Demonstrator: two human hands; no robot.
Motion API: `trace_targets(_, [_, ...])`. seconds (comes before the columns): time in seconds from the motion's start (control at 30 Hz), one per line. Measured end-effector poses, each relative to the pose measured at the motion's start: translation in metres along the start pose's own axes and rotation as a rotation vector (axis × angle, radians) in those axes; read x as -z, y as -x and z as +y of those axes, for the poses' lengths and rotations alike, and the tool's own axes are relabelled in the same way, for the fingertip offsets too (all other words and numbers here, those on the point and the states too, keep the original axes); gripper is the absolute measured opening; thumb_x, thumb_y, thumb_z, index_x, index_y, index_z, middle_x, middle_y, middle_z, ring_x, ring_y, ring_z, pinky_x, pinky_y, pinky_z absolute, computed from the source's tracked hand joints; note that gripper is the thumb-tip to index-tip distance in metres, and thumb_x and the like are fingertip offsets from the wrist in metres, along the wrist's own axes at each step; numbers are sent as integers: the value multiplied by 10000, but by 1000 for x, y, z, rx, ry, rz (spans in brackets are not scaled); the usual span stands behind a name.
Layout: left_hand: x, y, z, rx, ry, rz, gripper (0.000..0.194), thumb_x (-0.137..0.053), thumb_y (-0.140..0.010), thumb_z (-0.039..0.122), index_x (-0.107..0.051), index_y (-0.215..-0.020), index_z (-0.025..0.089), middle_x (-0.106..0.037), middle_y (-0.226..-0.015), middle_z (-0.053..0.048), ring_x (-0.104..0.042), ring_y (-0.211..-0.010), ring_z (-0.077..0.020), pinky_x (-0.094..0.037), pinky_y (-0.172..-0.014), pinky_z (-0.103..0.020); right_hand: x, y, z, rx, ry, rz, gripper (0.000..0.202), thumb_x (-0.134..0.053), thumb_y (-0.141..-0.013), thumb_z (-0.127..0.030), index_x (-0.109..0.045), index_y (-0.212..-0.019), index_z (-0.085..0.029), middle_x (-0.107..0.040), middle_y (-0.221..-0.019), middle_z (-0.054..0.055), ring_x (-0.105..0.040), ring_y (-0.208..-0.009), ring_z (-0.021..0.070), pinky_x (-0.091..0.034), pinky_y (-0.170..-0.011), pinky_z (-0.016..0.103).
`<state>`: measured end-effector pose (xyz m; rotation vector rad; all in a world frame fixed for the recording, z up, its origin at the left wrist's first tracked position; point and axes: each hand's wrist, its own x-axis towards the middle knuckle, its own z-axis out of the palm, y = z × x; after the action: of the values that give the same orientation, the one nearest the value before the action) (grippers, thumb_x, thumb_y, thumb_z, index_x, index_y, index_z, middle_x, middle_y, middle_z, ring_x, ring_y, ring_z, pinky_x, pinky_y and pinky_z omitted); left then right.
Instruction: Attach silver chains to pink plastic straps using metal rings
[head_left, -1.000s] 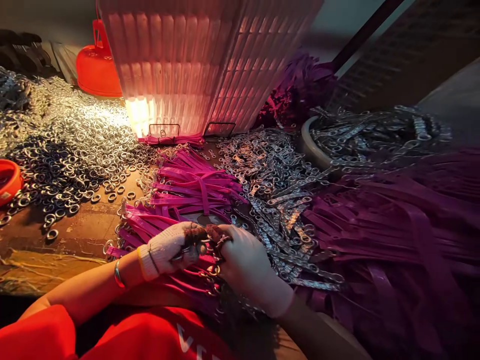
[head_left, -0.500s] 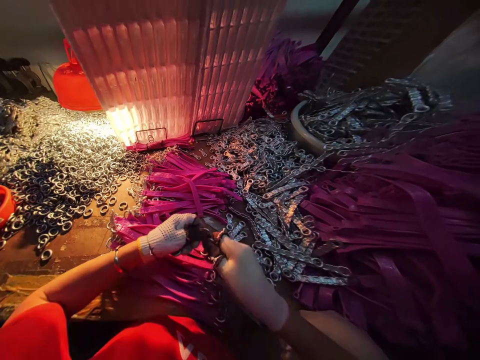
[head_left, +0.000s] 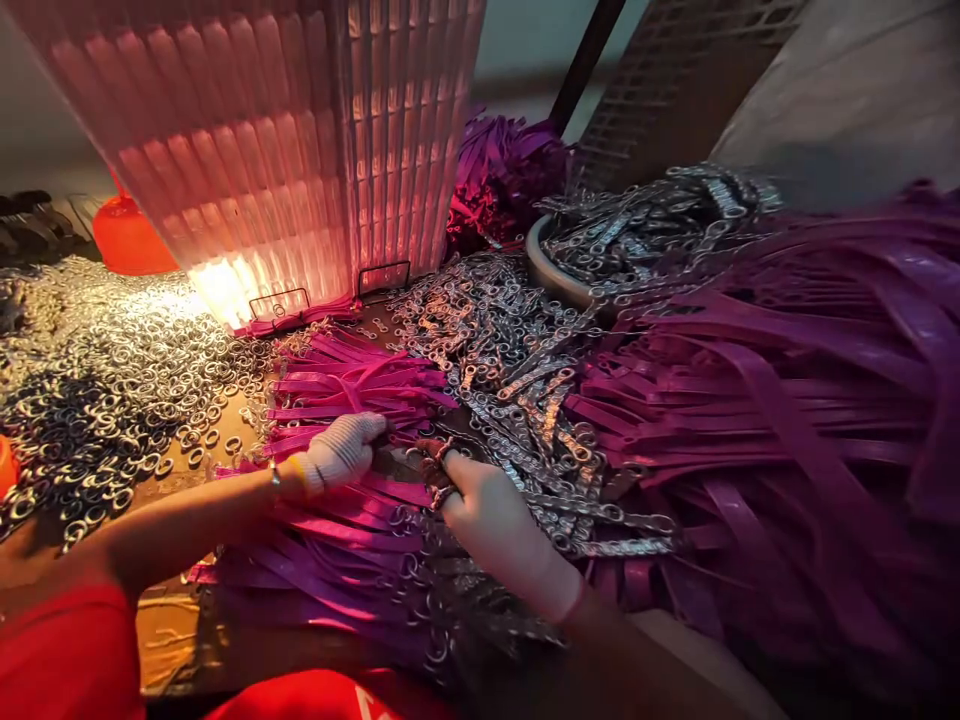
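Observation:
My left hand [head_left: 341, 452], in a white knit glove, is closed over the pink straps, with its fingertips dark and whatever they pinch too small to make out. Just to its right is my right hand [head_left: 499, 525], also in a pale glove, its fingers dark-covered and curled together; their contents are hidden. Beneath both hands lies a bundle of pink straps [head_left: 337, 590], several with metal rings [head_left: 435, 655] at their right ends. Silvery braided pieces with ring ends [head_left: 555, 410] are heaped beside my right hand.
Loose metal rings [head_left: 112, 370] cover the left of the table. A ribbed translucent panel [head_left: 247, 170] stands behind, lit by a lamp with an orange-red shade [head_left: 135, 235]. A basin [head_left: 555, 275] overflows with braided pieces. Purple straps [head_left: 750, 440] fill the right side.
The view has swung to the right, so things sit further left. My hands have drawn slightly apart; earlier their dark fingertips met.

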<state>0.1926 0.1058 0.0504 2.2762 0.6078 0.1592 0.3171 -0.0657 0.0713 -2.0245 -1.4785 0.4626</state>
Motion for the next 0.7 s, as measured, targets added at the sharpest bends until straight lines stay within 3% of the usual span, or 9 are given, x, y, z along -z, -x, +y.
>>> trace_targets(0.1, [8, 26, 19, 171, 406, -70, 179, -466, -895, 245, -610, -878, 141, -552, -610, -6, -439, -418, -83, -342, -414, -203, 0, 4, -9, 41, 138, -31, 300, -439, -698, -52, -654, -866, -178, -698, -864, 88, -596, -804, 203, -381, -693, 280])
trace_targets(0.2, [10, 51, 37, 315, 726, -101, 335, -532, -891, 474, -514, -745, 173, -475, -528, 39, -365, -343, -60, -254, -334, -181, 0, 8, -20, 44, 268, -70, 285, -452, -699, -53, -651, -866, -170, -697, -886, 99, -600, -804, 206, -369, -695, 293])
trace_targets(0.3, [6, 67, 48, 314, 715, -111, 425, -523, -885, 573, -487, -720, 184, -454, -479, 49, -359, -327, -66, -250, -326, -181, -2, 12, -28, 90, 345, -104, 285, -459, -725, -56, -656, -899, -165, -697, -908, 98, -606, -806, 204, -369, -697, 299])
trace_targets(0.37, [2, 71, 50, 290, 641, -126, 406, -489, -908, 550, -495, -731, 184, -455, -471, 46, -362, -339, -74, -262, -343, -190, -4, 14, -30, 137, 422, -121, 281, -464, -728, -46, -657, -899, -159, -690, -911, 110, -608, -790, 210, -368, -678, 309])
trace_targets(0.5, [-10, 73, 39, 69, 304, -2, 189, -533, -873, 268, -554, -719, 160, -567, -625, -12, -463, -536, -100, -361, -502, -212, -12, 19, -28, 224, 550, -124, 226, -470, -758, -37, -644, -836, -157, -674, -875, 138, -601, -744, 220, -359, -630, 322])
trace_targets(0.57, [-16, 75, 30, -27, 212, -1, 83, -541, -811, 153, -620, -783, 149, -636, -754, -39, -516, -651, -125, -407, -606, -230, -15, 20, -25, 242, 545, -123, 224, -468, -767, -34, -643, -834, -158, -673, -866, 135, -604, -747, 220, -369, -639, 320])
trace_targets(0.63, [-21, 77, 24, -12, 269, -72, 123, -534, -814, 158, -649, -858, 151, -652, -788, -39, -540, -663, -132, -429, -630, -236, -16, 20, -25, 212, 514, -129, 251, -463, -755, -23, -649, -864, -153, -681, -882, 129, -615, -770, 221, -382, -666, 318])
trace_targets(0.7, [-23, 81, 22, 102, 408, -118, 159, -514, -873, 264, -630, -860, 157, -602, -671, -12, -501, -539, -113, -407, -534, -222, -13, 18, -27, 163, 453, -151, 320, -456, -743, -14, -651, -963, -142, -696, -947, 125, -632, -833, 219, -399, -709, 308])
